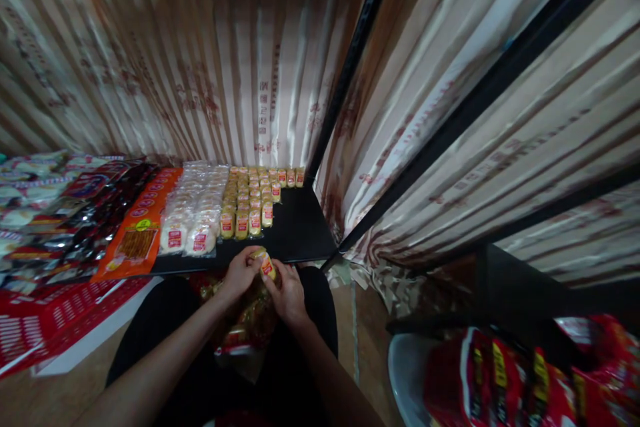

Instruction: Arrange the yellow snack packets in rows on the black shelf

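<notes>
Between my two hands is a small yellow snack packet [268,267] with a red and white label. My left hand [243,272] pinches its upper left end, and my right hand [289,288] grips its lower right side. Just beyond my hands, rows of matching yellow packets [242,221] stand on the black shelf [300,227]. Below my hands, between my knees, lies a bag of more gold-coloured packets [245,327], partly hidden by my forearms.
Left of the rows are white packaged snacks [200,240], orange packs [137,233] and dark packs [90,213]. A red basket [50,320] sits low left. At lower right, a pale tub [407,373] is beside red packages [500,380]. Black posts [350,67] and patterned curtains [225,47] enclose the shelf.
</notes>
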Available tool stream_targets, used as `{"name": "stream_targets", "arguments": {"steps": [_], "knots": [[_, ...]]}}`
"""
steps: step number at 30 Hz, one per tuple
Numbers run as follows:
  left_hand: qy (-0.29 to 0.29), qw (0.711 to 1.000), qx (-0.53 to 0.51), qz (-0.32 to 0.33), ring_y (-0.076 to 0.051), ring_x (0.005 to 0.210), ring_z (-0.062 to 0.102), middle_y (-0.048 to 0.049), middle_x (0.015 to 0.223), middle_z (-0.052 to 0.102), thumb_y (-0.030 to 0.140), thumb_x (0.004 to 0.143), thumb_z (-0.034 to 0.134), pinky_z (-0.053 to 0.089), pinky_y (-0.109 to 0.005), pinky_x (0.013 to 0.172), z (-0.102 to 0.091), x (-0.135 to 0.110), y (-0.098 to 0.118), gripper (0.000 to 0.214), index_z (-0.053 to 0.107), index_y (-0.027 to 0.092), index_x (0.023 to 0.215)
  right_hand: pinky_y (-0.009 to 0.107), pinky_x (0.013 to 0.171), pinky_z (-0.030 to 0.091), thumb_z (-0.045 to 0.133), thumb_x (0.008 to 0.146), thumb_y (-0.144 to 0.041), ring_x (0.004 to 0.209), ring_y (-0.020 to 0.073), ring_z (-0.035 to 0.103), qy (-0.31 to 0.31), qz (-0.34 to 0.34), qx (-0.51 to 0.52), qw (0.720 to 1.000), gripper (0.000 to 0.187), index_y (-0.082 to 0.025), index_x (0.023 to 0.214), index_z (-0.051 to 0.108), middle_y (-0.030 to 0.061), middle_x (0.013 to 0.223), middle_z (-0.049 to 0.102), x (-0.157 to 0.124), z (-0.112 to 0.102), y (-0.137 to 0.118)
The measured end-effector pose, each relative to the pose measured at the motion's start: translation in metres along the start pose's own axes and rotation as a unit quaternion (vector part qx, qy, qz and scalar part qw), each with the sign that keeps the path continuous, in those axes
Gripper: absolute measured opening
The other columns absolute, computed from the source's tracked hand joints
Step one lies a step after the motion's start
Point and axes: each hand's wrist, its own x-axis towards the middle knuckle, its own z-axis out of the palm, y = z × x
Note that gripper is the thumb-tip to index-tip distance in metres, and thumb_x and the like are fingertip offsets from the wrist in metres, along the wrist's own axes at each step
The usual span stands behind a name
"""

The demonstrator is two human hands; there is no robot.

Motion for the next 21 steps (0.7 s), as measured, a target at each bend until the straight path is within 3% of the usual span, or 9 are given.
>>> {"name": "stream_targets", "arguments": {"steps": [10, 16, 21], "knots": [[0.032, 0.995, 0.088, 0.024, -0.015, 0.077, 0.061, -0.0067, 0.086, 0.066, 0.023, 0.078, 0.051, 0.049, -0.027, 0.075, 0.039, 0.03, 0.033, 0.034, 0.057, 0.013, 0.11, 0.029, 0.083, 0.041, 0.051, 0.082, -0.033, 0.091, 0.0208, 0.055, 0.056, 0.016, -0.034, 0.998, 0.035, -0.017, 0.111, 0.059, 0.0075, 0.099, 0.064, 0.033, -0.016, 0.021], [0.06, 0.993, 0.061, 0.079, -0.015, 0.093, 0.06, -0.01, 0.111, 0.06, 0.013, 0.078, 0.045, 0.048, -0.029, 0.085, 0.061, 0.043, 0.044, 0.036, 0.053, 0.014, 0.114, 0.029, 0.078, 0.043, 0.05, 0.081, -0.033, 0.082, 0.0194, 0.057, 0.099, 0.061, -0.008, 0.993, 0.034, -0.016, 0.107, 0.061, 0.0072, 0.089, 0.065, 0.074, -0.013, 0.038], [0.064, 0.982, 0.152, 0.092, -0.019, 0.112, 0.052, -0.0086, 0.117, 0.059, 0.019, 0.081, 0.043, 0.038, -0.035, 0.101, 0.079, 0.058, 0.043, 0.031, 0.059, 0.016, 0.107, 0.029, 0.078, 0.045, 0.047, 0.079, -0.027, 0.083, 0.0184, 0.058, 0.113, 0.091, 0.046, 0.988, 0.034, -0.014, 0.109, 0.059, 0.0089, 0.095, 0.064, 0.115, -0.001, 0.053]]}}
